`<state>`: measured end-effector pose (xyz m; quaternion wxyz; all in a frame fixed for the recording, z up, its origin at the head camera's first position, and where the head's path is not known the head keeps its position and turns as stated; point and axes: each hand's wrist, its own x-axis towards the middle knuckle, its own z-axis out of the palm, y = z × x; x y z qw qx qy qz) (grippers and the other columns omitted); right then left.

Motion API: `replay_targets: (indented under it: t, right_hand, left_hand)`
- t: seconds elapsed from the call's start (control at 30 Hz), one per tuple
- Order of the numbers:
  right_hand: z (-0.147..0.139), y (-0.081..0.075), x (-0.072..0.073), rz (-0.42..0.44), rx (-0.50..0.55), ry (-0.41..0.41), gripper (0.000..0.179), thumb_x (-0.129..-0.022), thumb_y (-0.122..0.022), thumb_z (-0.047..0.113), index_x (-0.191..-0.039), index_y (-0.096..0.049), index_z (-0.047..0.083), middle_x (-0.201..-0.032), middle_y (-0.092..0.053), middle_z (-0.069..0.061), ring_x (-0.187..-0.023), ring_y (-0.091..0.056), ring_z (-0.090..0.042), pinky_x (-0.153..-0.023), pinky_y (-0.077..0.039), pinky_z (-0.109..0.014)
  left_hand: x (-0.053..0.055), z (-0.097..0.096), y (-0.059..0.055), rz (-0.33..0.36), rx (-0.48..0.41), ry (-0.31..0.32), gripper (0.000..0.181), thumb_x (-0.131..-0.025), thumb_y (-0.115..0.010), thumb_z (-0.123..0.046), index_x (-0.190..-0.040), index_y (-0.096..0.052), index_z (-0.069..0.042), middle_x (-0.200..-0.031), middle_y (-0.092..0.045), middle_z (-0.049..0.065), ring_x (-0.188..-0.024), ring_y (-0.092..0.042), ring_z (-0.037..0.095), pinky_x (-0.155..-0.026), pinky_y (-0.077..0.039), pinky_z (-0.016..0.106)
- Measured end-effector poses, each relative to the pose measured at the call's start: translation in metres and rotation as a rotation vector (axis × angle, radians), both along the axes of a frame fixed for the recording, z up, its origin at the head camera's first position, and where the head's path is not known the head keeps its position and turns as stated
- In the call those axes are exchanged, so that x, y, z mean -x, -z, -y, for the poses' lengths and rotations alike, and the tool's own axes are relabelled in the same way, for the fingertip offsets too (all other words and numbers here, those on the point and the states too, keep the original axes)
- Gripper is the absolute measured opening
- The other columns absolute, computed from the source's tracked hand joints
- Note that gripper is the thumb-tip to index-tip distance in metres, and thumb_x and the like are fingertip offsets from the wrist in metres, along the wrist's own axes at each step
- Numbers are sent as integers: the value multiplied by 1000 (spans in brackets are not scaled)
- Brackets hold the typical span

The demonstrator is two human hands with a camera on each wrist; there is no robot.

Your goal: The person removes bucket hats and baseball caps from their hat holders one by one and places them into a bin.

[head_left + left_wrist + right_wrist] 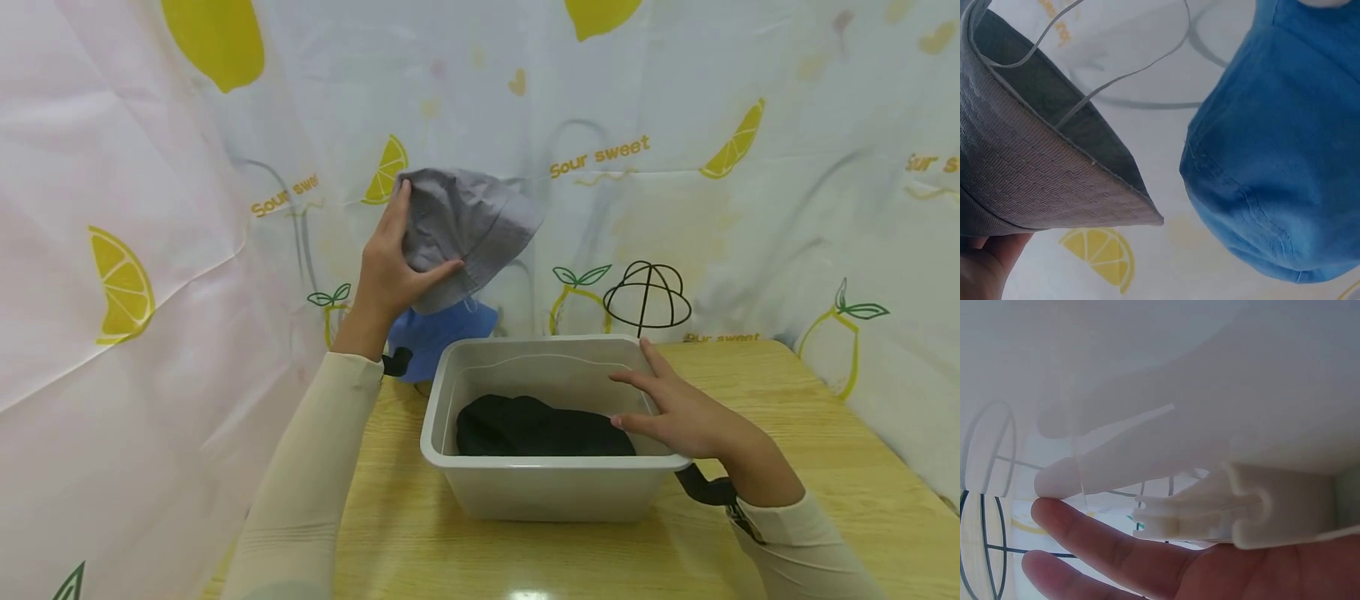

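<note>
Grey bucket hat (465,233) held aloft, above a blue hat (438,333) on its stand.

Left hand (390,267) gripped the crown; right hand (675,412) lay flat-fingered on the rim of the plastic tub (555,492), which held a black garment (540,429). Judged mid-placement, needing a careful lowering. The blue hat's support stayed hidden; a wire stand (647,300) stood empty.

Blue hat (438,333) mostly hidden behind left hand (390,271) and grey hat (465,225). Right wrist view: right hand (1166,562) cut off at 6 o'clock edge.
</note>
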<state>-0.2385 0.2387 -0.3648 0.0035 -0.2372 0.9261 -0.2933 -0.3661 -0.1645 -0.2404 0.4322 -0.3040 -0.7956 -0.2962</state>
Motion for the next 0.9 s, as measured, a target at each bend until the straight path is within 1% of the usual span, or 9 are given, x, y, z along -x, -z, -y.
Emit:
replay_targets:
  t: [0.17,0.33,0.43,0.67,0.8,0.9]
  right_hand:
    - [0,0,0,-6,-7,3,70,-99,-65,54,-154,-48,14,-172,14,-21,-153,-11,-58,-111,-29,-76]
    - [1,-1,0,-6,-2,3,71,-99,-65,53,-154,-48,13,-172,14,-21,-153,-11,-58,-111,-28,-76]
    - [1,-1,0,-8,-4,2,71,-99,-65,53,-154,-48,13,-172,14,-22,-153,-11,-58,-111,-28,-76]
    - [1,-1,0,-15,-8,1,70,-99,-65,53,-154,-49,13,-172,13,-22,-153,-12,-58,-111,-29,-76]
    - [2,-1,0,-15,-7,3,70,-98,-65,53,-154,-49,14,-172,14,-22,-153,-12,-58,-111,-29,-76]
    - [1,-1,0,-12,-8,6,70,-98,-65,54,-154,-49,14,-172,14,-21,-153,-12,-58,-111,-30,-76]
  left_hand:
    - [-5,-1,4,-44,-14,13,121,-72,-96,-40,-166,-24,-15,-171,-24,-3,-157,-26,12,-125,-30,35]
    - [-10,-3,6,-73,-22,45,121,-70,-98,-35,-165,-26,-12,-170,-27,1,-156,-29,16,-125,-31,36]
    - [-13,-4,6,-69,-32,69,121,-70,-98,-32,-165,-26,-11,-170,-28,2,-156,-29,16,-125,-32,36]
    - [-20,-9,5,-40,-67,129,121,-68,-100,-26,-165,-28,-14,-168,-30,-3,-154,-33,14,-123,-33,34]
    - [-27,-13,3,-25,-66,185,122,-64,-101,-22,-164,-31,-13,-167,-35,0,-153,-36,16,-122,-35,34]
    - [-31,-17,4,-6,-54,213,123,-63,-102,-21,-164,-31,-14,-167,-36,2,-152,-38,17,-122,-36,36]
